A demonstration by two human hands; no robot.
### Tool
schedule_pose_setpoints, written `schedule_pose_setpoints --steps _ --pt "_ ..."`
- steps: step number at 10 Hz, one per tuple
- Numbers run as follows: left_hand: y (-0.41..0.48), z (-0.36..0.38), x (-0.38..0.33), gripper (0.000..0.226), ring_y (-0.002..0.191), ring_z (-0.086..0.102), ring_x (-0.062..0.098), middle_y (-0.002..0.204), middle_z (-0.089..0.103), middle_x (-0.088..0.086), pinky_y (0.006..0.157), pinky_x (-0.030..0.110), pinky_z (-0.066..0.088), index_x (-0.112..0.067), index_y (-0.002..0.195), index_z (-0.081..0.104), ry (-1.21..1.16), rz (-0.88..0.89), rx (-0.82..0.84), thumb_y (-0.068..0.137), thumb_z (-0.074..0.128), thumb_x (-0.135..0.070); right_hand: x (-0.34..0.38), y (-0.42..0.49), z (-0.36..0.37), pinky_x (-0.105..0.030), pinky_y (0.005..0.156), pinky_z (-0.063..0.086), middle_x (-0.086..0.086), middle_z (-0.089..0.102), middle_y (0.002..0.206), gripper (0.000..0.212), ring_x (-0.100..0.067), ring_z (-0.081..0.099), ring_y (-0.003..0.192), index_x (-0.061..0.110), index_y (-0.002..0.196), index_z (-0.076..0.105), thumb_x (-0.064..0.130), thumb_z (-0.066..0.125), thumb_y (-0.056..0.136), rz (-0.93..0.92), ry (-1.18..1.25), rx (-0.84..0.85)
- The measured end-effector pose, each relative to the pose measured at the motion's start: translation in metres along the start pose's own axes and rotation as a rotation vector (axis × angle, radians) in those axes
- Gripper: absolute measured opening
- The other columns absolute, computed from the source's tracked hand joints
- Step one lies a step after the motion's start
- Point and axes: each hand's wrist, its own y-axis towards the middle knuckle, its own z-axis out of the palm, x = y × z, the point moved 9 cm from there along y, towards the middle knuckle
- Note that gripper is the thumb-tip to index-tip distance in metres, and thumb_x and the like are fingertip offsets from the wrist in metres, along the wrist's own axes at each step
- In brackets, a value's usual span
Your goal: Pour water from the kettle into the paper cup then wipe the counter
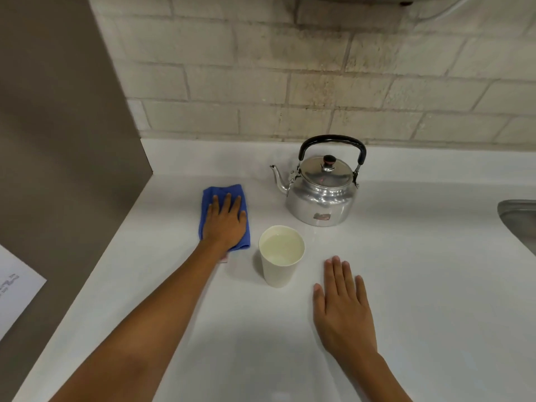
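While the left hand (224,221) presses flat, fingers spread, on the blue cloth (223,216) beside the water-filled paper cup (280,255), the right hand (343,307) rests open, fingers together, on the white counter (420,285) before the kettle (322,184)

Two bare forearms enter from the lower edge, both uncovered as far as the frame shows, with no sleeve or cuff in sight. The left hand (224,221) and the right hand (343,307) appear free of rings, a watch or gloves, though wide-angle softness makes small details hard to confirm. Fingernails look short and unpainted.
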Motion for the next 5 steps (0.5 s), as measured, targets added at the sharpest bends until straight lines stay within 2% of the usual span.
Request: schedule_pose_setpoints --steps 1,2,4,5 --pt "0.008 0.003 -0.013 0.051 0.142 0.005 0.036 0.156 0.012 0.010 0.117 0.047 0.010 -0.015 0.145 0.011 -0.041 0.115 0.041 0.098 0.024 -0.031 0.001 0.000 -0.001 -0.033 0.115 -0.013 0.001 -0.013 0.156 0.055 -0.010 -0.020 0.139 0.018 0.140 -0.018 0.037 0.009 0.096 0.000 0.007 -0.001" --pt "0.019 0.001 -0.011 0.052 0.143 0.002 0.031 0.157 0.008 0.005 0.118 0.044 0.007 -0.019 0.146 0.009 -0.094 0.139 0.080 0.098 0.023 -0.033 0.001 0.000 -0.003 -0.033 0.115 -0.013 0.002 -0.013 0.156 0.055 -0.009 -0.021 0.137 0.018 0.141 -0.016 0.037 0.010 0.096 -0.002 0.008 -0.009" --pt "0.025 -0.002 -0.007 0.054 0.143 -0.003 0.029 0.157 -0.002 0.008 0.118 0.043 0.002 -0.018 0.145 0.000 -0.111 0.103 0.158 0.098 0.019 -0.037 0.002 0.000 -0.003 -0.032 0.114 -0.013 0.002 -0.012 0.156 0.055 -0.008 -0.021 0.137 0.019 0.140 -0.017 0.039 0.010 0.096 0.004 0.031 0.000" --pt "0.018 -0.018 0.006 0.056 0.143 0.000 0.028 0.157 -0.003 0.011 0.116 0.044 0.003 -0.017 0.145 -0.003 -0.144 0.049 0.079 0.098 0.019 -0.038 0.000 0.001 -0.003 -0.033 0.114 -0.013 0.001 -0.011 0.156 0.055 -0.007 -0.021 0.136 0.018 0.141 -0.015 0.038 0.011 0.096 0.006 0.021 -0.011"
